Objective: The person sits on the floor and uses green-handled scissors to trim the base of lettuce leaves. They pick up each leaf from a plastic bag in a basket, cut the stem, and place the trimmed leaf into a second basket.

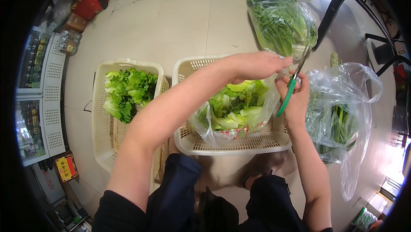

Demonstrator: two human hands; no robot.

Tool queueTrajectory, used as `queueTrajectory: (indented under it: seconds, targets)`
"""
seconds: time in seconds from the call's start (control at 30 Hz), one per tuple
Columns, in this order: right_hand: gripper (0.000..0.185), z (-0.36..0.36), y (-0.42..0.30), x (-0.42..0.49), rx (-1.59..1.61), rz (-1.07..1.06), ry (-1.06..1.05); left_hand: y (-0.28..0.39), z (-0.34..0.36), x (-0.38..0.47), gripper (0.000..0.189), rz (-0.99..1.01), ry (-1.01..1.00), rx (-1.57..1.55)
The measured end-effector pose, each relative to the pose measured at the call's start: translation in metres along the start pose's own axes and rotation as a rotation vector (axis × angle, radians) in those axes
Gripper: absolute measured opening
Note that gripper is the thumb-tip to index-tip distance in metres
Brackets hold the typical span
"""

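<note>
In front of me a cream plastic basket (232,151) holds an open clear plastic bag (216,137) with red print. Loose lettuce leaves (239,103) fill the bag. My left arm crosses over the basket, and my left hand (261,66) grips the bag's far right edge; its fingers are partly hidden. Just below it, my right hand (297,95) holds scissors with green handles (286,99), the blades pointing up and away. The blade tips come close to a tied clear bag of leafy greens (282,20) on the floor beyond.
To the left, a second cream basket (103,135) contains frilly lettuce (131,91). Another clear bag with green stalks (340,119) lies right of my right forearm. A black metal frame (334,12) rises at upper right. Drinks fridges (53,87) line the left side.
</note>
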State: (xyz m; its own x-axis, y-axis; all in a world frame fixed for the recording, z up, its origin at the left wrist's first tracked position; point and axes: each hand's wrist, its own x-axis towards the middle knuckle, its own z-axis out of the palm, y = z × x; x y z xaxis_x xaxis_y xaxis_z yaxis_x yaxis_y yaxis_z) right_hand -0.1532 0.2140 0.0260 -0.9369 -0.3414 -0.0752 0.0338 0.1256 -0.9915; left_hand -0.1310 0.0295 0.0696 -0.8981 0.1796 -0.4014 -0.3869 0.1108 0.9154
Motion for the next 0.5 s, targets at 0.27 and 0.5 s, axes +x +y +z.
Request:
queueTrajectory:
  seconds: [0.27, 0.5]
  targets:
    - [0.041, -0.014, -0.027, 0.005, 0.107, 0.09, -0.019, -0.062, -0.037, 0.005, 0.049, -0.37, -0.024, 0.521]
    - [0.041, -0.017, -0.022, 0.002, 0.173, 0.085, -0.065, -0.159, -0.016, 0.031, 0.048, 0.073, 0.476, 0.667]
